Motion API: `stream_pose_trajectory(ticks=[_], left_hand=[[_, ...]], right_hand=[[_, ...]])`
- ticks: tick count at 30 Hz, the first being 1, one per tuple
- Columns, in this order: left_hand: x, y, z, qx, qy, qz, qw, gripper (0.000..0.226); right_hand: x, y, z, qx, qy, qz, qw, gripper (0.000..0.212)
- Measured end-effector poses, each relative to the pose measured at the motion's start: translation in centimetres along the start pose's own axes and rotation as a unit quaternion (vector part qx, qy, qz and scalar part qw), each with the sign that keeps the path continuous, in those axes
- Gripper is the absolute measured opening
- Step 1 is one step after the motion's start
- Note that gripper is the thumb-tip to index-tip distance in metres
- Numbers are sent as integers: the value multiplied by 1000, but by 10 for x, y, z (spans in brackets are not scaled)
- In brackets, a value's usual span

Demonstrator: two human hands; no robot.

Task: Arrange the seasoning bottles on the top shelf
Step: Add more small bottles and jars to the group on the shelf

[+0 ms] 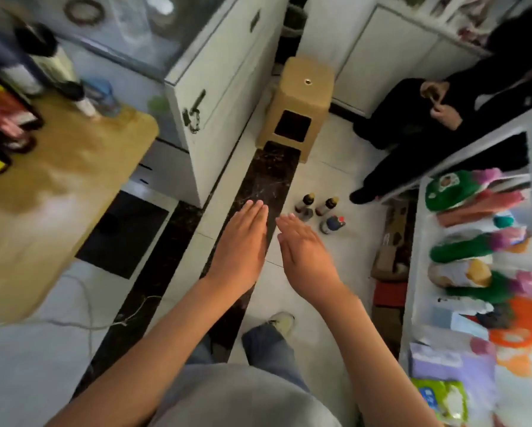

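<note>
Seasoning bottles stand in a small cluster on the pale tiled floor, upright, caps up, their long axes vertical. The left hand and right hand hover flat above the floor near them, fingers straight and together, holding nothing. A tan plastic stool stands beyond, a shelf unit of packets to the right.

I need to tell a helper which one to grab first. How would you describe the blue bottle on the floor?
Find the tan plastic stool on the white tiled floor. Nearer the camera stands a small cluster of bottles; the blue bottle is nearest, with a red cap, while its neighbours are dark brown.
</note>
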State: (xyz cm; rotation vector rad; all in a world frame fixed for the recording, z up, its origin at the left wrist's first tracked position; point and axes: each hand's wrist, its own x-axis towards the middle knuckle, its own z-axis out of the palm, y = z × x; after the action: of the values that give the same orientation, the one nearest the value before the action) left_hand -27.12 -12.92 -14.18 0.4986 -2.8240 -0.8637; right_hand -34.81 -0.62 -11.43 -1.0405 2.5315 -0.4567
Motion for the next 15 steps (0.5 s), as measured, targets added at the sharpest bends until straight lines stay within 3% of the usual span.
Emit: stream_pose_trajectory(ticks=[6,15], left_hand=[[-16,-101,-72,-29,98,-129,986,50],[-4,-195,-137,-55,170,-213,960,47]], right_hand=[[71,-106,32,-33,-40,-108,993,45],[167,-205,55,-45,-20,-227,973,37]])
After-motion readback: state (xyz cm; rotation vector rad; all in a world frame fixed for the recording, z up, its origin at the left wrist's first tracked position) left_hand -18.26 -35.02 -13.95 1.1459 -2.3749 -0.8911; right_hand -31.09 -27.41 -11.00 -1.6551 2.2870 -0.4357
